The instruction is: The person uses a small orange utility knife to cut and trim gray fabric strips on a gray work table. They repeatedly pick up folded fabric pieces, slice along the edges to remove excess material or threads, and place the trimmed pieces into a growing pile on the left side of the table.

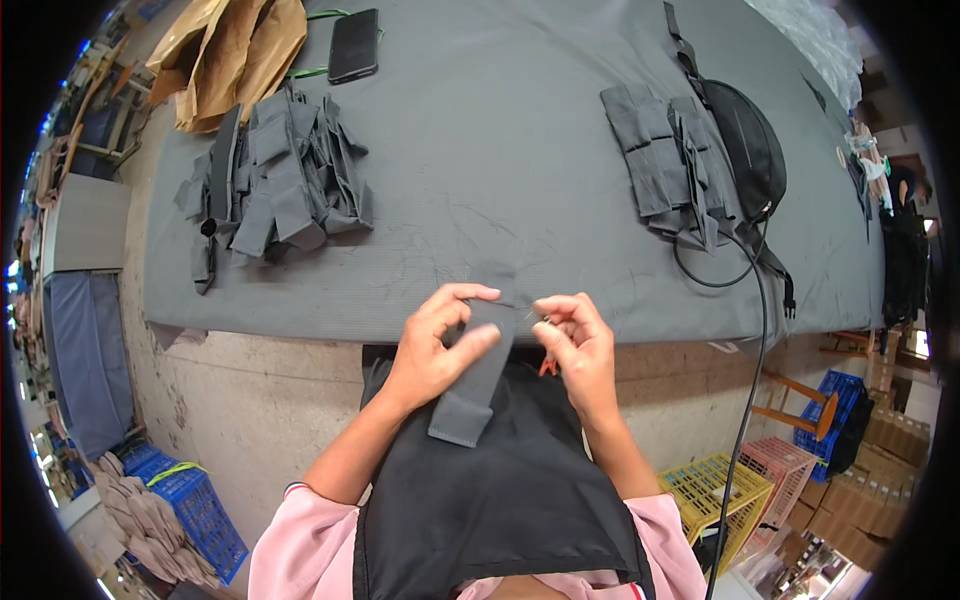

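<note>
At the near edge of the table, a grey fabric strip (pixel 470 385) hangs partly over my black apron, its lower end folded and stitched. My left hand (pixel 440 340) is curled around the strip's left side, thumb and forefinger lying over it. Just right of the strip, my right hand (pixel 577 350) is closed on a small tool with orange-red handles (pixel 548 366), apparently thread snips. A thin tip shows near its fingertips; most of the tool is hidden in the palm.
A heap of grey fabric strips (pixel 290 180) lies at left and a smaller stack (pixel 655 160) at right, beside a black waist bag (pixel 745 150) with a cable. A phone (pixel 354 46) and a brown paper bag (pixel 240 50) sit at the far left. Loose threads (pixel 450 235) litter the grey tabletop.
</note>
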`<move>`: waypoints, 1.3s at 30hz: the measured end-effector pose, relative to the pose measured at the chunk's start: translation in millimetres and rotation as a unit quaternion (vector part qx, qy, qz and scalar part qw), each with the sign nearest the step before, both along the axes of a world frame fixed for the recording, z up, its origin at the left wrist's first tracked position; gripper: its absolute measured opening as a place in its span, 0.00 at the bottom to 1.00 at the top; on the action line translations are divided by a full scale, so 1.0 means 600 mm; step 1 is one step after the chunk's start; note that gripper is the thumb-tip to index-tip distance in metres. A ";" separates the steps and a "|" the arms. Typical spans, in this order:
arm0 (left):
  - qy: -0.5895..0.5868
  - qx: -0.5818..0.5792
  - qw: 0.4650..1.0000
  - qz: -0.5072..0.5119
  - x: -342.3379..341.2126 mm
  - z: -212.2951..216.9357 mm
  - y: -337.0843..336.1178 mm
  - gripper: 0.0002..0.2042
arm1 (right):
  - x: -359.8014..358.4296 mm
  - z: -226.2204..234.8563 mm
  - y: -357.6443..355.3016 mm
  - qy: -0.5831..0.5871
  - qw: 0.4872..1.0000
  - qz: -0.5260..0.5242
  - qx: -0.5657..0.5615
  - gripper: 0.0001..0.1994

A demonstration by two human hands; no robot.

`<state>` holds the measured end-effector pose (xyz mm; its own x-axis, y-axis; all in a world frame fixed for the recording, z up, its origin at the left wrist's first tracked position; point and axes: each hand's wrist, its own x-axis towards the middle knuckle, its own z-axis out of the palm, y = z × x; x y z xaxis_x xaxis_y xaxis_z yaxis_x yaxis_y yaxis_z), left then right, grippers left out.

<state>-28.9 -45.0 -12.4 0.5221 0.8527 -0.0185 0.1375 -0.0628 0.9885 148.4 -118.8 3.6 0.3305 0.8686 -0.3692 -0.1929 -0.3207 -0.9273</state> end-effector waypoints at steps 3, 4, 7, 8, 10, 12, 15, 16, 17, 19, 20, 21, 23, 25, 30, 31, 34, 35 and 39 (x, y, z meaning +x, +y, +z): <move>-0.011 -0.102 0.984 0.143 0.006 -0.024 0.016 0.17 | -0.002 -0.021 -0.033 -0.146 0.987 -0.020 0.055 0.15; -0.007 -0.107 0.980 0.165 0.013 -0.023 0.023 0.19 | -0.010 0.003 -0.044 -0.213 0.970 0.031 0.112 0.16; 0.024 -0.128 0.981 0.143 0.033 -0.012 0.043 0.15 | -0.039 0.045 -0.046 -0.367 0.882 0.124 0.269 0.20; 0.015 -0.159 0.977 0.138 0.042 -0.014 0.043 0.15 | -0.044 0.041 -0.041 -0.400 0.864 0.142 0.269 0.20; -0.011 -0.149 0.981 0.124 0.056 -0.013 0.043 0.16 | -0.044 0.010 -0.026 -0.446 0.830 0.130 0.309 0.20; -0.014 -0.137 0.984 0.116 0.056 -0.001 0.036 0.16 | -0.032 0.011 -0.026 -0.452 0.825 0.104 0.324 0.19; 0.004 -0.137 0.979 0.153 0.049 -0.017 0.037 0.16 | -0.034 0.036 -0.033 -0.440 0.809 0.137 0.365 0.17; 0.004 -0.147 0.977 0.156 0.047 -0.017 0.039 0.17 | -0.041 0.029 -0.036 -0.462 0.795 0.154 0.361 0.18; 0.003 -0.157 0.975 0.158 0.046 -0.017 0.042 0.17 | -0.046 0.018 -0.038 -0.484 0.781 0.171 0.356 0.18; -0.042 -0.189 0.971 0.139 0.040 -0.011 0.048 0.19 | -0.040 0.006 -0.026 -0.485 0.787 0.163 0.344 0.20; -0.087 -0.211 0.967 0.118 0.033 -0.005 0.051 0.20 | -0.038 0.013 -0.024 -0.450 0.811 0.138 0.348 0.18; -0.130 -0.230 0.959 0.097 0.026 -0.001 0.055 0.21 | -0.037 0.025 -0.019 -0.412 0.832 0.112 0.354 0.17; -0.127 -0.145 0.974 0.119 0.011 -0.013 0.044 0.23 | -0.027 0.052 -0.003 -0.341 0.879 0.058 0.328 0.15; -0.133 -0.102 0.980 0.109 0.008 -0.011 0.024 0.26 | -0.011 0.035 0.006 -0.191 0.964 0.048 0.177 0.05; -0.063 -0.049 0.997 -0.021 0.009 0.034 -0.006 0.28 | -0.004 0.031 0.018 -0.120 0.978 0.119 0.126 0.07; 0.005 0.021 0.999 -0.044 0.009 0.031 -0.002 0.22 | -0.004 0.030 0.028 -0.063 0.987 0.122 0.083 0.07; 0.084 -0.010 0.996 0.014 0.010 0.008 -0.007 0.14 | 0.001 0.019 0.042 0.063 0.987 0.143 -0.029 0.05; 0.071 -0.006 0.997 0.030 0.012 0.002 -0.005 0.15 | -0.006 0.014 0.042 0.012 0.995 0.098 0.034 0.05; -0.015 -0.096 0.990 0.098 0.024 0.001 -0.017 0.16 | -0.025 0.018 0.013 -0.205 0.971 0.010 0.124 0.11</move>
